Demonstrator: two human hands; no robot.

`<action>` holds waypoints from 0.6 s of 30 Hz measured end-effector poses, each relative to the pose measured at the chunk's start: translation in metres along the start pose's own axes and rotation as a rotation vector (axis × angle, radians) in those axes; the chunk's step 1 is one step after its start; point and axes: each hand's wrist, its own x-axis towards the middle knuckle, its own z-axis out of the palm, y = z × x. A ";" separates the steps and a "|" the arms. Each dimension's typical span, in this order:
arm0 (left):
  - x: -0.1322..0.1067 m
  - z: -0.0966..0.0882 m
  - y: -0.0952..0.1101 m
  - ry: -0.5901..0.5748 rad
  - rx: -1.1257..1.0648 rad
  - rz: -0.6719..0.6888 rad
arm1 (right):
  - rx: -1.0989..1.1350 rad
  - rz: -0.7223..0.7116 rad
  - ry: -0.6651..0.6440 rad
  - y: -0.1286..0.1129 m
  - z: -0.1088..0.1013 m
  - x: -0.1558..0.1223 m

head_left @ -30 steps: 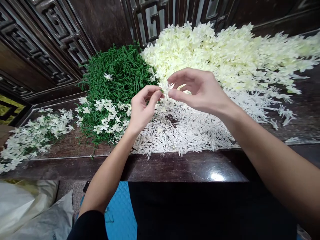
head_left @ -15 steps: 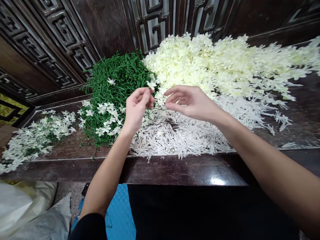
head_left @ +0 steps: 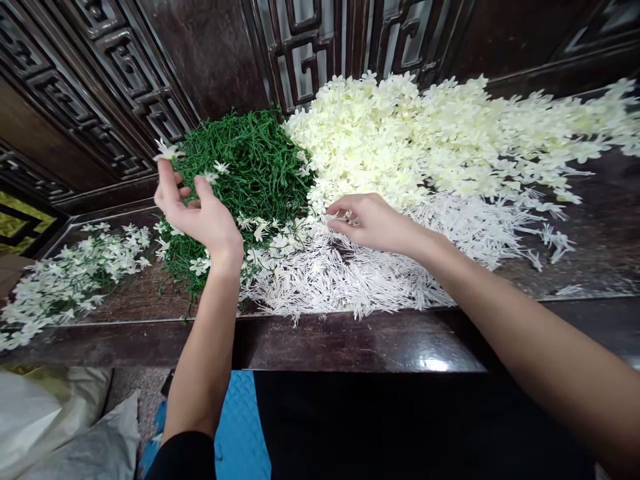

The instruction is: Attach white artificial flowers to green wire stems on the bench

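Note:
My left hand [head_left: 200, 213] is raised over the left side of a pile of green plastic stems [head_left: 250, 157]. Its fingers pinch a small white flower [head_left: 165, 152] that sticks up at the fingertips. My right hand [head_left: 373, 223] rests low on the table where a heap of cream flower petals [head_left: 425, 133] meets a spread of white spiky stamen pieces [head_left: 360, 273]. Its thumb and fingers are curled together in a pinch on a small white piece in the heap; I cannot make out which.
Finished white flowers on green stems [head_left: 70, 273] lie at the table's left; more lie on the green pile's near edge [head_left: 260, 233]. The dark wooden table's front edge [head_left: 350, 340] runs across. Carved wooden panels [head_left: 125, 73] stand behind. White bags [head_left: 60, 427] sit on the floor at lower left.
My left hand has swung left and up, away from my right hand, carrying the flower. My right hand has dropped lower onto the white pieces.

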 end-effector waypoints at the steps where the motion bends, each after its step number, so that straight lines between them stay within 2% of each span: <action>1: -0.002 -0.002 0.004 -0.006 0.041 0.002 | -0.045 -0.015 -0.024 0.001 0.002 0.000; 4: -0.010 -0.003 0.020 -0.100 0.078 0.051 | -0.175 -0.097 -0.075 0.003 0.008 -0.001; 6: -0.015 -0.001 0.028 -0.107 0.134 0.108 | -0.207 -0.153 -0.094 0.004 0.010 -0.001; 9: -0.018 0.001 0.032 -0.097 0.170 0.164 | -0.172 -0.196 -0.109 0.006 0.011 -0.001; 12: -0.020 0.004 0.035 -0.195 0.120 0.172 | -0.119 -0.187 -0.112 0.007 0.010 -0.001; 15: -0.028 0.008 0.039 -0.487 0.005 0.179 | -0.084 -0.144 -0.102 0.005 0.008 -0.001; 18: -0.042 0.011 0.043 -0.925 -0.003 0.239 | -0.111 -0.137 -0.067 0.002 0.006 -0.001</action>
